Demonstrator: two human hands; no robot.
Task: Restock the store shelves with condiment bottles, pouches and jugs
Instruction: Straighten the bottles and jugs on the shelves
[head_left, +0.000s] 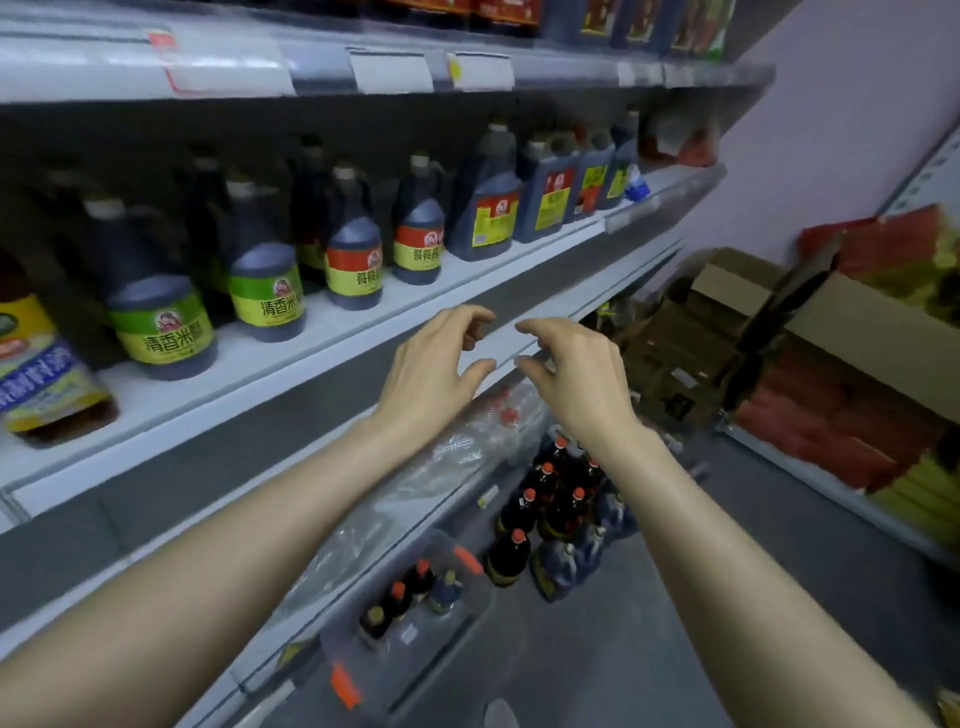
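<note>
Reaching up toward the shelving in the head view, I have both hands raised side by side before the grey price rail, near each other but not touching. My left hand (436, 364) has its fingers loosely curved and its thumb spread away from them, gripping nothing. My right hand (576, 374) mirrors it, also with nothing in it. Whether its fingertips brush the rail behind, I cannot tell.

Above my hands, the white metal shelf (291, 358) carries a row of upright dark stock. To the left stand green-labelled bottles (161, 312) with round shoulders and narrow necks. Beside them are red-and-yellow-labelled bottles (356, 260) of the same shape. Further right sit squarer handled jugs (488, 202), their plastic glossy and almost black. At the far left leans a yellow-and-blue container of amber liquid (41, 364); pouch or bottle, I cannot tell.

Below, crinkled clear wrap covers a pack of bottles (467, 441) on the lower shelf. On the grey floor stand orange-capped dark bottles (519, 545) and a clear plastic crate (467, 608) holding small bottles. Brown cardboard boxes (727, 291) are stacked at right.
</note>
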